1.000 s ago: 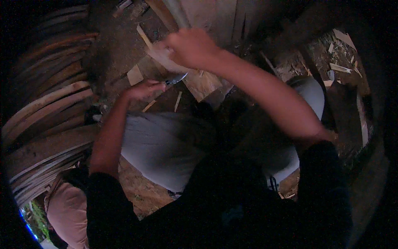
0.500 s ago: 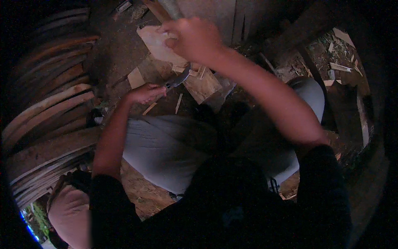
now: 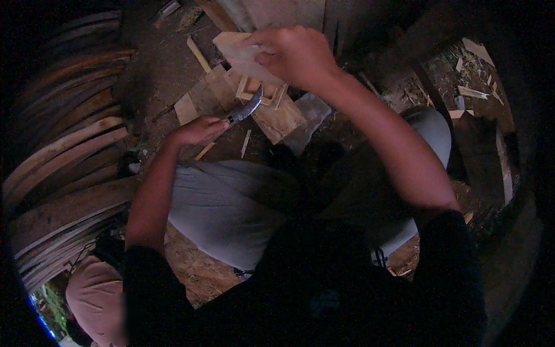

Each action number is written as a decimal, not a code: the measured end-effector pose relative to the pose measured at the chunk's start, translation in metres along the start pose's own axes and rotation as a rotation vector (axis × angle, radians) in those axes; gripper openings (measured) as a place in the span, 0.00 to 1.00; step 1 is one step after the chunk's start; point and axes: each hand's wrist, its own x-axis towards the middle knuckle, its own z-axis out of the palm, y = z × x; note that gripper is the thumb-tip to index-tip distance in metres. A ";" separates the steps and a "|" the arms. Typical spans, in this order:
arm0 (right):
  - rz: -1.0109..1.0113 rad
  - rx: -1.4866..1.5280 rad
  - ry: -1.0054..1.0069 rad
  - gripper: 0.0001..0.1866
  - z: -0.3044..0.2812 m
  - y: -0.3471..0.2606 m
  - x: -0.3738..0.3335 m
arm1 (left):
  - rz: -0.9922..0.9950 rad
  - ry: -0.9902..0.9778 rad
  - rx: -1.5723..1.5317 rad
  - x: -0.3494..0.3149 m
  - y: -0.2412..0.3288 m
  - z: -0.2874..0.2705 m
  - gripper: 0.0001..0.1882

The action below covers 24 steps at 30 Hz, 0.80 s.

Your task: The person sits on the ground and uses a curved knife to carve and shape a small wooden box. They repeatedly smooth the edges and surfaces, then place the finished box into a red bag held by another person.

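My left hand (image 3: 199,128) is closed around the dark handle of a curved-blade knife (image 3: 251,109). Its shiny blade points up and away, with the tip in front of a small rectangular wooden frame (image 3: 280,98). Beneath that frame lies a flat wooden board (image 3: 281,125). Farther off, my right hand (image 3: 300,55) grips a thin, pale wooden piece (image 3: 236,51) by its right side, raised above the frame. Part of this piece is hidden behind my fingers.
Long boards (image 3: 87,136) are stacked along the left. Short wood offcuts (image 3: 186,109) and a thin strip (image 3: 198,54) lie on the dirt ahead. A flat grey slab (image 3: 312,118) sits right of the board. Scraps (image 3: 474,92) litter the right. Another person's clothed part (image 3: 95,301) shows lower left.
My right hand has moved right with the wooden piece, uncovering more of the small frame below. The knife in my left hand has shifted slightly left.
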 end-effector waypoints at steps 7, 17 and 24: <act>-0.292 -0.067 -0.006 0.14 0.030 -0.036 0.012 | -0.035 0.046 0.051 -0.002 -0.003 0.001 0.24; -0.211 -0.046 -0.236 0.17 0.049 -0.043 0.025 | -0.062 0.020 0.096 0.002 -0.007 0.003 0.28; -0.155 -0.095 -0.317 0.16 0.049 -0.040 0.025 | -0.198 -0.083 0.064 -0.007 0.020 0.001 0.28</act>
